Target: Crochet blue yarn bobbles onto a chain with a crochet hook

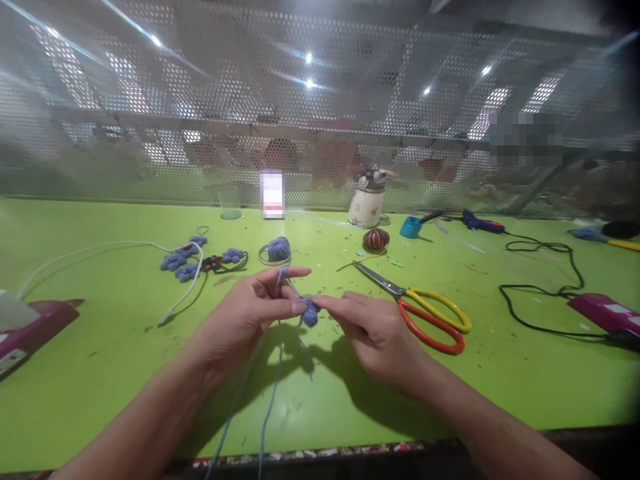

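My left hand (250, 303) pinches a small blue-purple crochet piece (311, 312) between thumb and fingers. Yarn (283, 273) of the same colour loops round its raised index finger, and strands hang down past the table's front edge. My right hand (373, 327) is closed at the piece's right side, its index fingertip touching it. A thin metal crochet hook (295, 288) shows at the top of the piece, pointing up and left; its handle is hidden in my right fingers. Behind my hands lies a blue-purple yarn ball (279, 249).
Scissors (400, 290) with red and yellow handles lie right of my hands. Finished-looking crochet flowers (183, 260) and a white cable (193, 287) lie left. Behind stand a multicoloured yarn ball (376, 239), a pitcher (367, 203) and a phone (273, 193). Power strips (603, 313) flank the green table (425, 413).
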Motion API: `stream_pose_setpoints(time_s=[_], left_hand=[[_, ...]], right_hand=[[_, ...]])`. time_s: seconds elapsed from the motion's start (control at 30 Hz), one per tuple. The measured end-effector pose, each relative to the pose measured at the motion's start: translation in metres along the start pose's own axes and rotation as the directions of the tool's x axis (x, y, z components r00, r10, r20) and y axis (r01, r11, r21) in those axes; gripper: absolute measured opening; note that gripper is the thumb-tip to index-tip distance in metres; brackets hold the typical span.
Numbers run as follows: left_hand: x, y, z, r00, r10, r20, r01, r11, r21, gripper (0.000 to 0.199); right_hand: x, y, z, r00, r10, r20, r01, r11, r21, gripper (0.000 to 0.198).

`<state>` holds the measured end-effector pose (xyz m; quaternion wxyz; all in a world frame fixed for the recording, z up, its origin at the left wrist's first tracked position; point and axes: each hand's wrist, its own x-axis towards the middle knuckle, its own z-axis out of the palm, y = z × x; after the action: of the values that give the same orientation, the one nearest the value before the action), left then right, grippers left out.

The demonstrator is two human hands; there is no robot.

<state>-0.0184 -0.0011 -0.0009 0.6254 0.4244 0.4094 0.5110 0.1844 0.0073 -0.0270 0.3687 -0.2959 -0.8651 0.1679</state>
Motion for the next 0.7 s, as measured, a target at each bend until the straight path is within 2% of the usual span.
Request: stream_pose_setpoints(time_s=[0.07,0.13,0.23,0.3,0.43,0.57,0.7], left_hand=[[0.0,0.003,-0.003,0.999,0.025,-0.038,-0.022,0.996,0.082,0.036],[0.0,0.005,-0.006,0.998,0.043,-0.051,-0.035,0.989,0.146,0.029],[0.001,0.006,-0.009,0.998,0.048,-0.045,-0.039,0.982,0.182,0.023],[0.001,0.006,-0.011,0.998,0.041,-0.046,-0.031,0.982,0.186,0.019],[0.001,0.006,-0.012,0.999,0.041,-0.014,-0.037,0.98,0.194,0.012],[0.0,0.006,-0.011,0.997,0.052,0.057,-0.063,0.979,0.196,0.007],[-0.002,0.007,-0.007,0.998,0.017,0.054,-0.024,0.989,0.148,0.011]], right_hand=[[0.0,0.0,-0.005,0.995,-0.008,0.097,0.022,0.99,-0.143,0.05],[0.002,-0.002,-0.01,0.987,0.025,0.158,0.002,0.986,-0.168,0.054],[0.004,-0.005,-0.017,0.977,0.068,0.201,-0.078,0.996,0.039,0.052],[0.006,-0.006,-0.02,0.97,0.112,0.216,-0.157,0.967,0.2,0.047],[0.007,-0.006,-0.023,0.932,0.241,0.271,-0.325,0.886,0.331,0.037],[0.008,-0.005,-0.022,0.904,0.276,0.327,-0.415,0.753,0.51,0.034],[0.009,-0.004,-0.017,0.886,0.303,0.351,-0.464,0.604,0.648,0.035]])
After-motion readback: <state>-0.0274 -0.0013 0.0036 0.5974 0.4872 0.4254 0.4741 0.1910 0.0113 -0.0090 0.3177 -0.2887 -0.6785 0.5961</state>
